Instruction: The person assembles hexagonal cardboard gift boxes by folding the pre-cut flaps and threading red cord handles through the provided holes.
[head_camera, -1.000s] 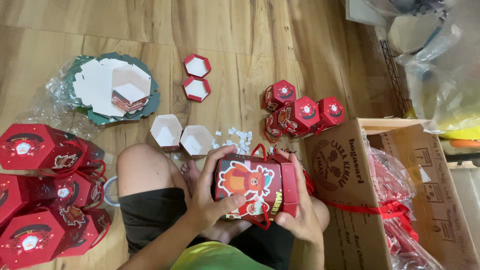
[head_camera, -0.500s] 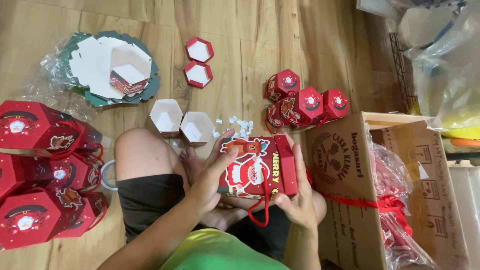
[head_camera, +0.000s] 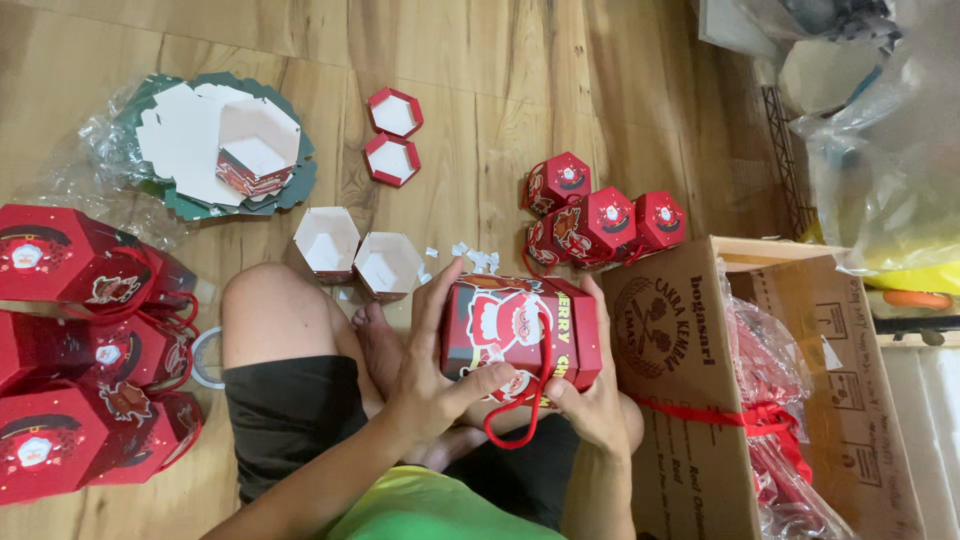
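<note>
while both hands grip it above the lap, the red gift box (head_camera: 520, 335) with a santa picture lies on its side, its red ribbon loop (head_camera: 512, 425) hanging below. left hand (head_camera: 435, 375) has fingers wrapped over the near face; right hand (head_camera: 590, 395) clasps the far end. on the floor (head_camera: 480, 90), two open white-lined hexagon boxes (head_camera: 355, 255) look empty, though their depths are dim. two small red lids (head_camera: 393, 135) lie beyond. small red hexagon boxes (head_camera: 600, 220) cluster beside a brown cardboard carton (head_camera: 690, 400) holding plastic-wrapped red packs (head_camera: 765, 380). large red boxes (head_camera: 80, 350) stack at left.
</note>
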